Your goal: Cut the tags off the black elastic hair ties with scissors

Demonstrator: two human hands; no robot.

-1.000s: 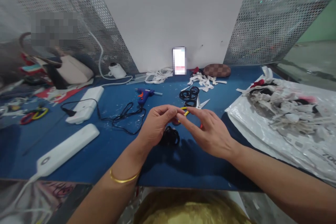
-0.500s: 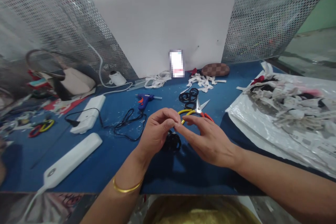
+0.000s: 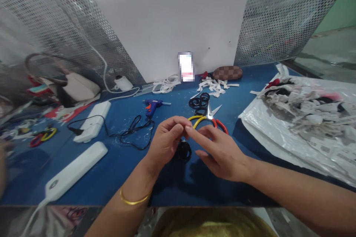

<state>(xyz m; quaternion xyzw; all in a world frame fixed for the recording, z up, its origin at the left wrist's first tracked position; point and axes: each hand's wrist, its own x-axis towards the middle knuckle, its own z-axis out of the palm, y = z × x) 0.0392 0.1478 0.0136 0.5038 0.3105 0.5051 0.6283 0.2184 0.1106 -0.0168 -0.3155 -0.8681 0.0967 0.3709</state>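
My left hand (image 3: 167, 137) is closed, its thumb and fingers pinched together over the blue table. Whatever sits in the pinch is hidden. Just below the fingers shows a black looped bundle (image 3: 183, 150), like hair bands; I cannot tell whether the hand holds it or it lies on the table. My right hand (image 3: 222, 152) has its index fingertip against the left fingertips, with its thumb held apart and no object visible in it. Behind the hands lie scissors (image 3: 214, 121) with red and yellow handles, blades pointing away. More black bands (image 3: 199, 102) lie beyond them.
A blue glue gun (image 3: 152, 106) with a black cord lies left of centre, near a white power strip (image 3: 93, 122) and a white paddle-shaped device (image 3: 76, 170). White ribbon pieces (image 3: 215, 86) lie at the back. A plastic bag (image 3: 267, 137) bears a ribbon heap at right.
The right thumb has dropped away from its fingers, and its index finger has shifted slightly on the left fingertips. More of the scissors' red handle shows. The left hand has barely moved.
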